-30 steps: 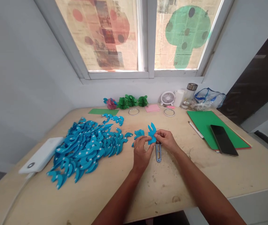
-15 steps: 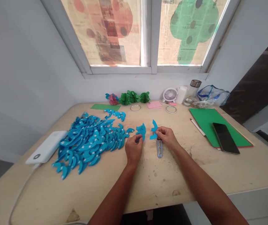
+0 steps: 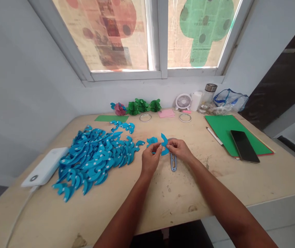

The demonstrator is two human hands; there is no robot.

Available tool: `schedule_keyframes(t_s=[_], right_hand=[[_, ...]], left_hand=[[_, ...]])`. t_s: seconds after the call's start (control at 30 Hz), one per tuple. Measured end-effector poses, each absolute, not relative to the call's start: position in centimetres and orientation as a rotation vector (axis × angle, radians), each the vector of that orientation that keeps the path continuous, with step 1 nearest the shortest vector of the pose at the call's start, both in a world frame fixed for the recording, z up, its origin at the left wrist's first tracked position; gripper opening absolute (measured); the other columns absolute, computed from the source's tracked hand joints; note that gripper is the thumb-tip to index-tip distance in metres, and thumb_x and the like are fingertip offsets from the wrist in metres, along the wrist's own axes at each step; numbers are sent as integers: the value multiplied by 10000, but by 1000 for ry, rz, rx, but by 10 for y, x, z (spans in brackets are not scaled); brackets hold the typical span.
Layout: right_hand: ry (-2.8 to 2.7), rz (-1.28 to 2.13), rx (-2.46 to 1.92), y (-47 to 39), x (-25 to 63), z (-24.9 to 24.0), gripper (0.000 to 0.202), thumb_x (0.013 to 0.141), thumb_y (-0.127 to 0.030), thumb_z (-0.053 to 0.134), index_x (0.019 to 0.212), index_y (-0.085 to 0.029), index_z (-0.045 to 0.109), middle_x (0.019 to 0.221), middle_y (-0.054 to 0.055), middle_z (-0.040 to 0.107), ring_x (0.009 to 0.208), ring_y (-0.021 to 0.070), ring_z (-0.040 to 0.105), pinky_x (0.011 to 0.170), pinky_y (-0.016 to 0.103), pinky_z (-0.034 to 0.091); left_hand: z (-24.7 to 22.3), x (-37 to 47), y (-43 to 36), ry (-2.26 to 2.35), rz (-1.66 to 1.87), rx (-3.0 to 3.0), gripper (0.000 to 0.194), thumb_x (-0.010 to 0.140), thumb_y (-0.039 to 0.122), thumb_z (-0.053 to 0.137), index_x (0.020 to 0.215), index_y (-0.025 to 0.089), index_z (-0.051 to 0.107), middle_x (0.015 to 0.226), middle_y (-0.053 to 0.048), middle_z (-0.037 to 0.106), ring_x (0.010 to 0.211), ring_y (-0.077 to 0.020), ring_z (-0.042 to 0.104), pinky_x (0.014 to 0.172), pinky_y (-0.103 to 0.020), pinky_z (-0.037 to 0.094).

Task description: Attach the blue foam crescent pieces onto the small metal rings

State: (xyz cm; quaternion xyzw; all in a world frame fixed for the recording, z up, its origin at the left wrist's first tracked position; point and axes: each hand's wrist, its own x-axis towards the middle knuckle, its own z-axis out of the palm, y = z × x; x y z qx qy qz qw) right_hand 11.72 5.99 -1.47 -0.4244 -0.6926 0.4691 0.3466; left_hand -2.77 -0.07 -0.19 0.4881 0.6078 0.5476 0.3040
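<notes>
A curved blue paper piece (image 3: pixel 164 137) stands between my two hands, just above the table. My right hand (image 3: pixel 180 151) is closed in a pinch on its right side. The thumb and fingertips of my left hand (image 3: pixel 150 159) press together at its left edge, closed on the same piece. Behind my left fingers a small bunch of blue paper pieces (image 3: pixel 152 140) lies on the table, partly covered. Below my right fingers lies a blue tool with a slotted handle (image 3: pixel 173 164); my hand hides its upper end.
Left of my hands spreads a large pile of blue paper pieces (image 3: pixel 95 155), beside a white power bank (image 3: pixel 45 167). Paper flowers (image 3: pixel 142 105), a fan (image 3: pixel 183 102) and a glass bottle (image 3: pixel 207 100) line the wall. A phone (image 3: pixel 244 146) rests on green sheets (image 3: pixel 220 125) at right.
My left hand has left the small blue bunch on the table and come over to the piece in my right hand. The whole view has shifted slightly.
</notes>
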Motion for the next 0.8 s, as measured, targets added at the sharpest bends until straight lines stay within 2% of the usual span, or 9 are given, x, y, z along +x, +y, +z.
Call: schedule_keyframes(t_s=[0.13,0.23,0.43,0.5,0.6,0.7,0.8], right_hand=[[-1864,1240,-1077,58,118,-10,172,735,-322,560,717,-162,618,535,-35,510,478,85,429,463,198,327],[-1818,1169,-1126,62,124,-6,203,770,-332,510,764,-162,622,578,-18,556,513,99,478,501,208,360],[-1951,696,-1536,68,139,5,162,773,-297,513,710,-190,618,606,-5,604,558,111,493,533,221,315],[-2001,605,-1611,66,140,9,135,765,-290,525,723,-200,616,641,-4,621,583,115,502,528,220,294],[-2021,546,-1667,64,141,13,130,772,-295,516,737,-206,604,653,-5,617,594,118,504,526,220,276],[-2007,508,-1687,66,143,12,158,797,-308,480,727,-208,581,633,-10,591,580,116,484,526,223,259],[-1976,437,-1711,69,147,10,246,840,-343,426,685,-204,556,604,-6,560,571,119,453,526,228,240]], left_hand=[[0,-22,5,1563,1457,1147,195,690,312,582,788,153,637,710,-32,682,645,-152,623,576,-250,469],[1,-26,2,1626,1418,1149,154,685,288,559,736,160,626,667,-12,665,587,-136,602,528,-229,438],[4,-39,-9,1979,964,1555,133,693,257,534,656,204,650,629,-14,664,608,-170,604,545,-248,395],[6,-40,-12,2125,743,1684,169,727,255,510,691,217,670,665,-39,681,660,-202,620,556,-263,386],[9,-38,-17,2282,550,1810,225,775,266,482,875,220,679,718,-68,695,732,-238,632,581,-280,387],[11,-34,-18,2322,550,1880,291,806,265,462,1037,211,631,754,-70,696,766,-240,634,613,-287,395],[10,-26,-15,2201,644,1983,289,819,235,452,1054,218,621,841,-66,695,828,-224,625,676,-289,410]])
